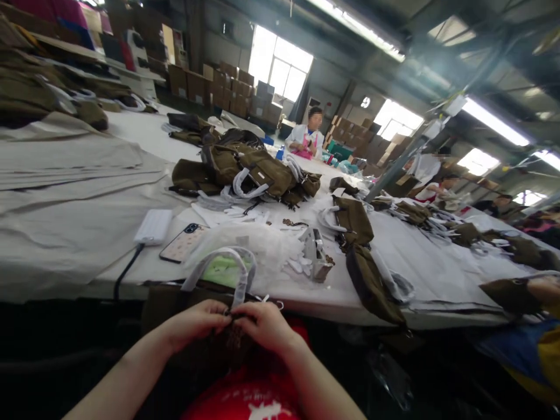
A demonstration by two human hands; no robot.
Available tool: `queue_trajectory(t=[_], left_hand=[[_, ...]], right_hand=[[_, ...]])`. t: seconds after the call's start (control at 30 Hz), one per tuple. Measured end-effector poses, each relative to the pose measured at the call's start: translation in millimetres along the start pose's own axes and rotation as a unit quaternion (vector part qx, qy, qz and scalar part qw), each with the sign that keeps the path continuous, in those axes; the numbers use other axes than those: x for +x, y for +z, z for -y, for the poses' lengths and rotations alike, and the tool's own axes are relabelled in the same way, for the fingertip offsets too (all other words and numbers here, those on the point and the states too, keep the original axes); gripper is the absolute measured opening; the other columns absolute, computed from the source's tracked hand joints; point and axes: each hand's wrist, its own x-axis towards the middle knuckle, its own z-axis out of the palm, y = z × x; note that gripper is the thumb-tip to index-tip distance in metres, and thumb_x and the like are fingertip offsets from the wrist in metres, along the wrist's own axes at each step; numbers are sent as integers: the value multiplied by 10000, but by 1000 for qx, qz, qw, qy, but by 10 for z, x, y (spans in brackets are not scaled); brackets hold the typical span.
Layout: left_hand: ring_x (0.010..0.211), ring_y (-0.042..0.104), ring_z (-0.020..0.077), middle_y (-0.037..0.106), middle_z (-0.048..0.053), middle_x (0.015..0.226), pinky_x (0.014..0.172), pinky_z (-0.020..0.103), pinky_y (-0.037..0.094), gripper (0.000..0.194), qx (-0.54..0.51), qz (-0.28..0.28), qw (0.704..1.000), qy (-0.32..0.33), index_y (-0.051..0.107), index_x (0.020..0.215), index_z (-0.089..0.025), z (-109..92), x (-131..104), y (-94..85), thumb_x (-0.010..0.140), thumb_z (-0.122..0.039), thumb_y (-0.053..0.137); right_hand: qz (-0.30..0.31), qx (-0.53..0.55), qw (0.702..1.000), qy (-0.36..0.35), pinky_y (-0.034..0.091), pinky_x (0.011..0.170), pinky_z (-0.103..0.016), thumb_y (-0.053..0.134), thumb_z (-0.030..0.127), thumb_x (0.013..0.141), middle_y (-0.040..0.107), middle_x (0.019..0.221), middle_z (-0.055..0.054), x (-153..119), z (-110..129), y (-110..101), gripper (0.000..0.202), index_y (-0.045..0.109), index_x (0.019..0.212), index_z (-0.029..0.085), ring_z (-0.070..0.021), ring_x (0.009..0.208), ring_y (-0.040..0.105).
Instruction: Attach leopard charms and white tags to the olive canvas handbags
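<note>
A dark brown bag [164, 306] with handles wrapped in white [212, 258] stands at the table's front edge, close to my body. My left hand [196, 321] and my right hand [265, 326] meet at the base of the near handle. The fingertips of both hands are pinched together there on a small dark piece, too small to make out. Below them hangs something like a small chain [235, 336], blurred. Behind the handles a light green piece [222, 270] shows beside clear plastic.
On the white table [114, 227] are a phone [182, 242], a white box with a black cable [154, 226], a metal dispenser [315, 254], a pile of brown bags [258, 169] and more bags [371, 280] to the right. A person [306, 140] works across the table.
</note>
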Motion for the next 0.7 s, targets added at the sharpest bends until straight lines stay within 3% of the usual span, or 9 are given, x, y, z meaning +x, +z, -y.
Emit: queue_trajectory(t=[0.23, 0.43, 0.57, 0.7], left_hand=[[484, 347, 68, 524, -16, 591, 452, 214, 163, 426, -5, 2, 1000, -9, 675, 744, -122, 46, -23, 40, 637, -526, 755], [567, 466, 113, 551, -10, 605, 518, 225, 323, 408, 15, -52, 997, 49, 637, 691, -140, 87, -27, 79, 670, -539, 724], [567, 509, 131, 566, -13, 589, 537, 241, 366, 341, 33, -128, 988, 81, 595, 665, -160, 135, 25, 97, 674, -488, 690], [683, 623, 187, 671, 19, 727, 605, 271, 452, 267, 90, -199, 969, 118, 619, 839, -170, 184, 60, 92, 694, -393, 645]], right_hand=[[14, -4, 1000, -1, 476, 785, -237, 636, 238, 892, 747, 900, -1, 50, -32, 92, 112, 742, 927, 245, -155, 829, 677], [-13, -65, 998, -5, 452, 736, -249, 578, 220, 920, 718, 822, -22, 68, -68, 138, 139, 703, 860, 209, -161, 762, 641], [-58, -18, 998, 20, 435, 679, -235, 527, 254, 947, 661, 695, 4, 55, -73, 140, 181, 671, 852, 198, -141, 665, 603], [-92, 23, 994, 62, 425, 650, -231, 534, 283, 934, 618, 625, 23, 48, -106, 130, 191, 643, 804, 196, -132, 612, 575]])
